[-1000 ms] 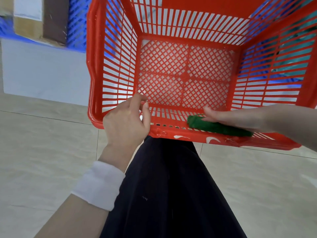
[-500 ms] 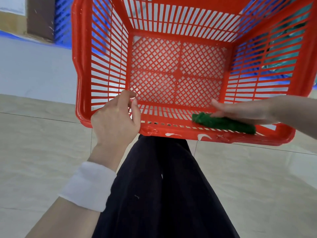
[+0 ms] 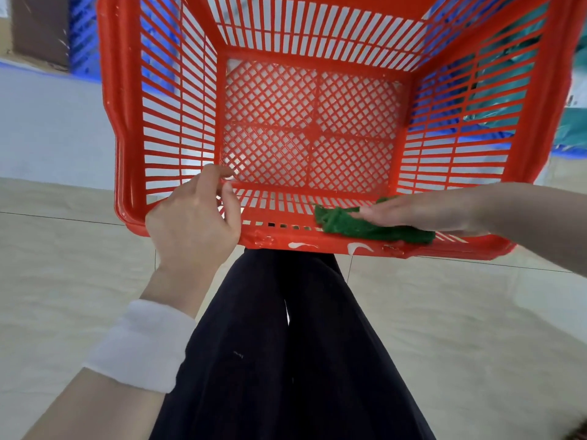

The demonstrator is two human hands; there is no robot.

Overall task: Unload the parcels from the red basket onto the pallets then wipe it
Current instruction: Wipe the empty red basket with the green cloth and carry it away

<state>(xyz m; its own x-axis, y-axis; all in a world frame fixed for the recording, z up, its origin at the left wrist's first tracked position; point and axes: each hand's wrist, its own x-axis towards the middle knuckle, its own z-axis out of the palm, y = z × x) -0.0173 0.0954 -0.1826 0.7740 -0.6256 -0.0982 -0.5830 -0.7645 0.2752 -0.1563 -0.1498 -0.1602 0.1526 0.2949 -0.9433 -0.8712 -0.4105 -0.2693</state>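
The red basket (image 3: 165, 122) fills the upper view, tipped with its open side facing me, and nothing lies inside it. My left hand (image 3: 193, 223) grips the near rim at the basket's left corner, fingers curled over the edge. My right hand (image 3: 422, 211) lies flat with straight fingers on a green cloth (image 3: 365, 227), pressing it against the inside of the near wall, right of centre. White smears mark the near rim below the cloth.
My dark trouser legs (image 3: 286, 344) stand under the basket on a pale tiled floor (image 3: 460, 328). Blue pallets (image 3: 82, 36) show behind the basket at upper left. A brown box (image 3: 38, 27) sits there; teal parcels (image 3: 571, 122) lie at far right.
The basket has shifted slightly left and down in view with my left hand. The green cloth under my right hand has slid a little along the near wall.
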